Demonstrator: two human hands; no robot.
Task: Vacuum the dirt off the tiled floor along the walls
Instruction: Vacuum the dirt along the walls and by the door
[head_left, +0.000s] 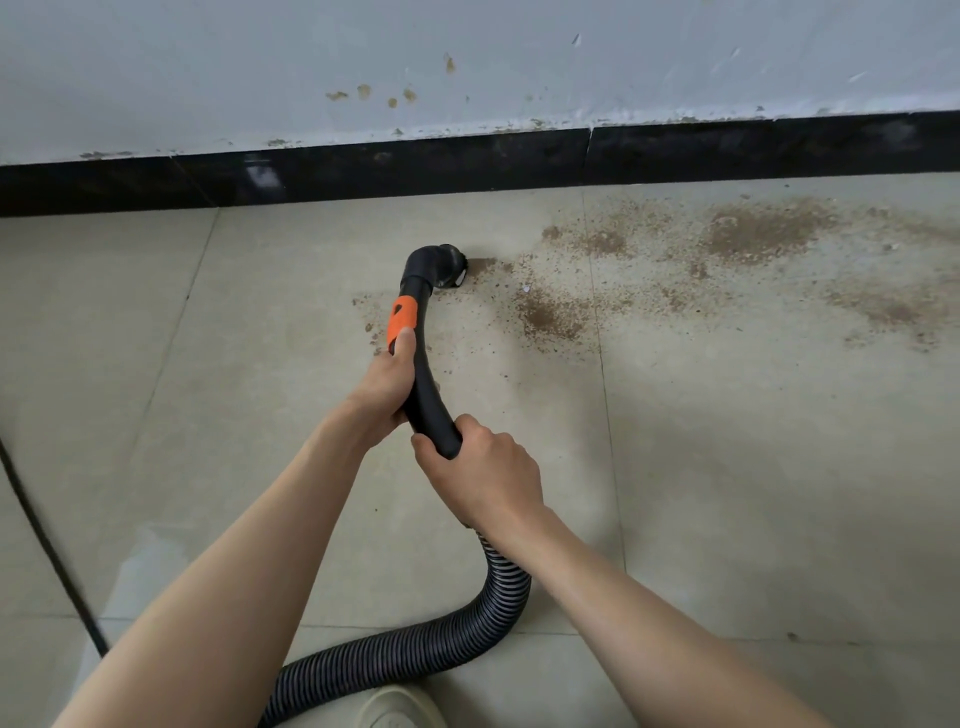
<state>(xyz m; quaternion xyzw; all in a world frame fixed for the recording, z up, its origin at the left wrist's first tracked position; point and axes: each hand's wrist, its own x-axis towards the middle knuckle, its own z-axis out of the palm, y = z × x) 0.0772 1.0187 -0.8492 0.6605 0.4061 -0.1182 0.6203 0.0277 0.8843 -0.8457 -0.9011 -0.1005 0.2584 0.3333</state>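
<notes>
A pale shoe (397, 707) shows at the floor's near edge, beside the ribbed hose (415, 649). The hose rises under the right hand (480, 470), which grips the lower end of the black vacuum wand (423, 384). The left hand (387, 387) grips the wand just ahead, thumb at the orange band (402, 318). The nozzle (449, 265) meets the floor (208, 364) beyond both hands. Dirt (753, 234) spreads rightward along the black skirting (415, 169).

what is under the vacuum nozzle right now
The nozzle sits on the tiled floor at the left edge of the brown dirt. Whatever lies directly beneath its mouth is covered by the nozzle, so it cannot be seen.
</notes>
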